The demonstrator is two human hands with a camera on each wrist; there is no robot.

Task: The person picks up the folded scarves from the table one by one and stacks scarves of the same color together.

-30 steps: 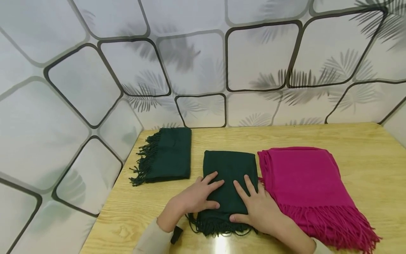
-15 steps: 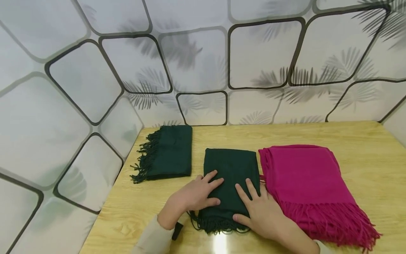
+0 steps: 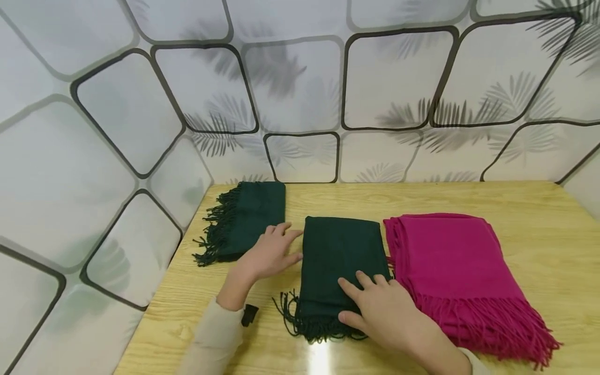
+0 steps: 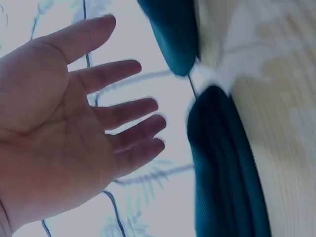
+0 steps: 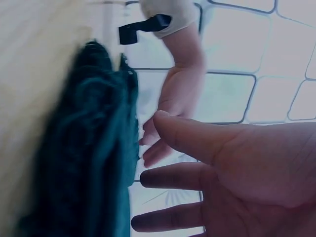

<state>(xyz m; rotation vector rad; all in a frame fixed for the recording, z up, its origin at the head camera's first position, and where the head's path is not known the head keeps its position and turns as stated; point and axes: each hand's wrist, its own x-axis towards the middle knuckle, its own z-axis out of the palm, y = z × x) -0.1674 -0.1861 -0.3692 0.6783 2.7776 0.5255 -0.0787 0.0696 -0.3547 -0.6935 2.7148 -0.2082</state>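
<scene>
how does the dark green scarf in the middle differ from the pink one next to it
The folded dark green fringed scarf in the middle makes a narrower bundle than the folded magenta fringed scarf beside it. The right hand rests on the green one, while nothing touches the magenta one. The green one's fringe is short and dark; the magenta one's spreads wider and longer. Both lie folded on the wooden table, fringe toward the person.

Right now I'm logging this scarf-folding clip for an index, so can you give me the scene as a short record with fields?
surface: wooden table
left hand: open, off the cloth, between the two green scarves
right hand: open, fingers flat on the middle green scarf
far-left item: second folded green scarf, fringe toward the wall
right item: folded magenta scarf, fringe toward the person
backdrop: leaf-patterned wall
</scene>
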